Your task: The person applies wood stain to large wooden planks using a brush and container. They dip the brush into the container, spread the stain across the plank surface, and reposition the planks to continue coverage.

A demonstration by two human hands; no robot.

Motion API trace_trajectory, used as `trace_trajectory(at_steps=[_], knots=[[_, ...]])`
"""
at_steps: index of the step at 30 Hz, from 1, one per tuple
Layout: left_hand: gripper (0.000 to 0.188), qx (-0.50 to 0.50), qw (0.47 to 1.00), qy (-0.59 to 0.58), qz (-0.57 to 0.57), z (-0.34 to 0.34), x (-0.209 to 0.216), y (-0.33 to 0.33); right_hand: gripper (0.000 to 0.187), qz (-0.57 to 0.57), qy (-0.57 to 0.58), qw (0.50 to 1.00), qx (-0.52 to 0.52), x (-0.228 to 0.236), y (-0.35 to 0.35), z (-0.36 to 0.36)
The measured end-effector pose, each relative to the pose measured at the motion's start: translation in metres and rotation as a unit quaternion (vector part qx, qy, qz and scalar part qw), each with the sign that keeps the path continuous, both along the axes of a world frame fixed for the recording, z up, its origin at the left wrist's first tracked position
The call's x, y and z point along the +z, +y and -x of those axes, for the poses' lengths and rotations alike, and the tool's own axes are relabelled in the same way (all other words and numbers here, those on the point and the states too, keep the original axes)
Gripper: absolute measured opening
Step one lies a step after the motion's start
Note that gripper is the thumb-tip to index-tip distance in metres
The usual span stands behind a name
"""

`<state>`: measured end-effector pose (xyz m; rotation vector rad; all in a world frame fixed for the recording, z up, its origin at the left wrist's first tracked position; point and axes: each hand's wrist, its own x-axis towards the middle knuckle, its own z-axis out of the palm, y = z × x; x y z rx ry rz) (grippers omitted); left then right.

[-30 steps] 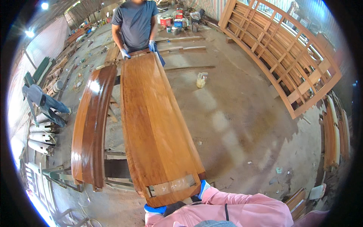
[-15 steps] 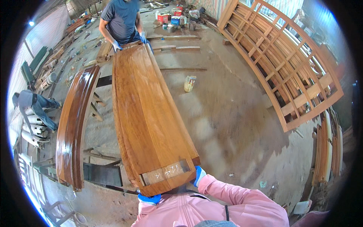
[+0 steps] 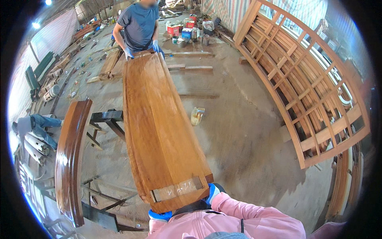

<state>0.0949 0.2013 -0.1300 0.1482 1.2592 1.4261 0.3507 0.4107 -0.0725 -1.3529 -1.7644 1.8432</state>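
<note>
A long brown wooden panel (image 3: 163, 127) stretches away from my body, its near end close to my waist. My left hand (image 3: 160, 215), in a blue glove, is closed around the panel's near left corner. At the near right corner my right hand (image 3: 214, 192), also gloved, grips the edge; its fingertips are partly hidden beneath the wood. A pale rectangular inset with chalk marks (image 3: 178, 189) lies across the near end. A co-worker (image 3: 138, 24) in a dark shirt holds the far end with both gloved hands.
On black trestles (image 3: 107, 116) at left rests a glossy varnished panel (image 3: 73, 159). A large wooden lattice frame (image 3: 294, 101) stands at right before stacked timber. A small tub (image 3: 197, 116) sits on the floor. Another person (image 3: 38, 129) bends down at far left. Paint cans (image 3: 186, 32) stand farther back.
The panel, the co-worker and I have moved forward across the floor. The gap between our panel and the varnished one has widened. Both my hands keep their hold.
</note>
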Motion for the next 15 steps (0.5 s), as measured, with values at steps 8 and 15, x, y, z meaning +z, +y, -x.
trace_trajectory(at_steps=[8,15], knots=[[0.049,-0.058,0.921,0.371,0.106,-0.051,0.059,0.194,0.048,0.180,0.079,0.976,-0.089,0.006,0.194,-0.017],[0.042,-0.025,0.942,0.279,0.187,-0.027,0.083,0.330,0.043,-0.108,-0.057,0.985,0.123,-0.016,0.326,-0.002]])
